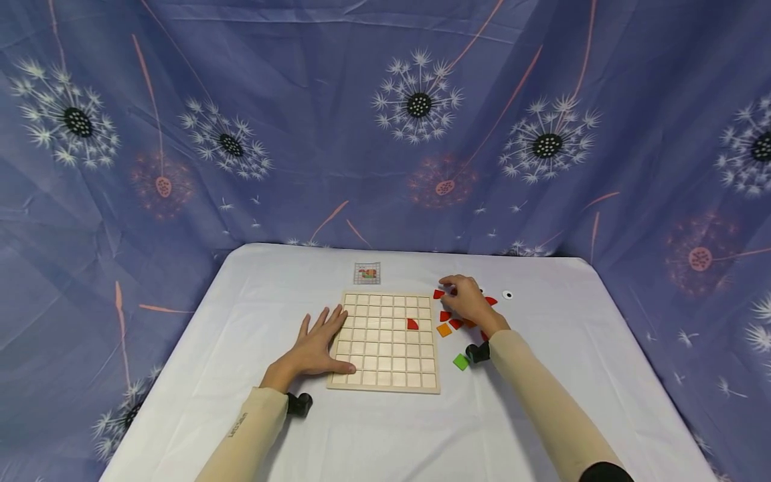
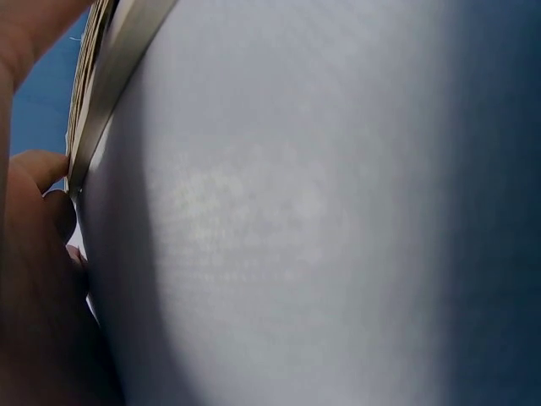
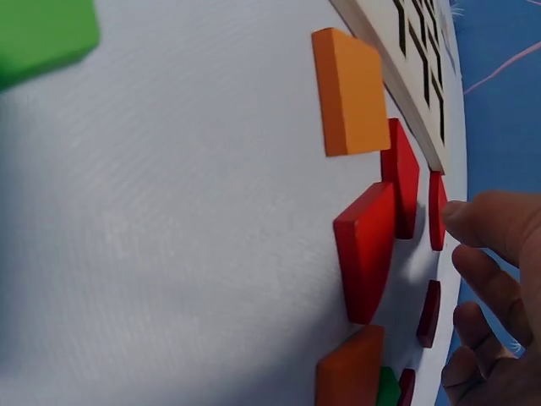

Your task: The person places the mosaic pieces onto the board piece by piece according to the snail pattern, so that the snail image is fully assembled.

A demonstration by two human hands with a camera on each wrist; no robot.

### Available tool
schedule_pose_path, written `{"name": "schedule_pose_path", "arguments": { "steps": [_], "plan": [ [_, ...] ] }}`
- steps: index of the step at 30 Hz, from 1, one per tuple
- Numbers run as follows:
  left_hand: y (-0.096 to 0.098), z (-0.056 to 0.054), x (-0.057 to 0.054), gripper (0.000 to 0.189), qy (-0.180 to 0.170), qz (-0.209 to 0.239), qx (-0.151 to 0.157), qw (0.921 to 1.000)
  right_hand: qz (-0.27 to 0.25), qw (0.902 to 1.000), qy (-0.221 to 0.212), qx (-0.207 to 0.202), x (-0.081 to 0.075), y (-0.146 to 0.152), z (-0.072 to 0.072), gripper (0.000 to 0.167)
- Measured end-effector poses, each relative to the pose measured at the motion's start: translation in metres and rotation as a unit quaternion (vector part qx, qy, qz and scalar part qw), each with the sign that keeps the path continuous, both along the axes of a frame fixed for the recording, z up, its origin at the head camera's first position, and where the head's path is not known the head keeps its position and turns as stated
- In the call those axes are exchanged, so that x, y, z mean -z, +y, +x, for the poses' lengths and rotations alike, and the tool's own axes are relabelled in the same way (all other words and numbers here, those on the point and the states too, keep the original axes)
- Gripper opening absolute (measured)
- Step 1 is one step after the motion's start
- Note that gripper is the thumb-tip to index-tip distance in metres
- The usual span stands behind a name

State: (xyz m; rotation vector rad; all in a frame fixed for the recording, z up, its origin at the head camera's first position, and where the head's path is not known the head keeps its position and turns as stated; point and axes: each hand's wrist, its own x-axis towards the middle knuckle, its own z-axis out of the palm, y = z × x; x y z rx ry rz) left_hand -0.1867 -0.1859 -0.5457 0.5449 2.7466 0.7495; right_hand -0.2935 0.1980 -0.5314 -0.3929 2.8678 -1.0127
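My left hand (image 1: 316, 345) is spread along the left edge of a wooden grid board (image 1: 385, 389), its thumb at the lower left corner. In the left wrist view, its fingers (image 2: 42, 169) reach the board's side. One red quarter-round tile (image 1: 412, 324) sits in a cell right of the middle. Right of the board, my right hand (image 1: 468, 301) is over the loose tiles, fingers bent and apart with nothing between them. In the right wrist view, its thumb is close to a red tile (image 3: 437, 211); other red tiles (image 3: 368, 254) lie nearby.
Behind the board lies a small picture card (image 1: 367, 273) with a coloured figure on a grid. Around the right hand are an orange square tile (image 1: 444, 330), a green tile (image 1: 461, 362) and a white eye disc (image 1: 508, 294). A blue patterned curtain (image 1: 337, 134) hangs behind the table.
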Motion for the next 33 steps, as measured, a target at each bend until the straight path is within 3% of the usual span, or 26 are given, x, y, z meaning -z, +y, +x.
{"name": "schedule_pose_path", "arguments": {
  "steps": [9,16,26,33],
  "plan": [
    [0.001,0.000,-0.002,0.129,0.007,0.005,0.006,0.9999,0.008,0.9998,-0.002,-0.018,0.004,0.002,-0.001,0.037],
    [0.002,0.000,-0.002,0.129,0.007,0.004,0.005,1.0000,0.028,0.9995,-0.010,-0.004,0.005,0.004,0.002,0.031],
    [0.003,0.001,-0.001,0.129,0.001,-0.002,0.001,1.0000,0.001,0.9999,-0.009,-0.012,0.004,0.011,0.012,0.034],
    [0.001,0.001,-0.002,0.129,0.001,0.001,-0.002,1.0000,-0.002,0.9984,-0.010,-0.055,-0.004,0.007,0.023,0.028]
  ]
}}
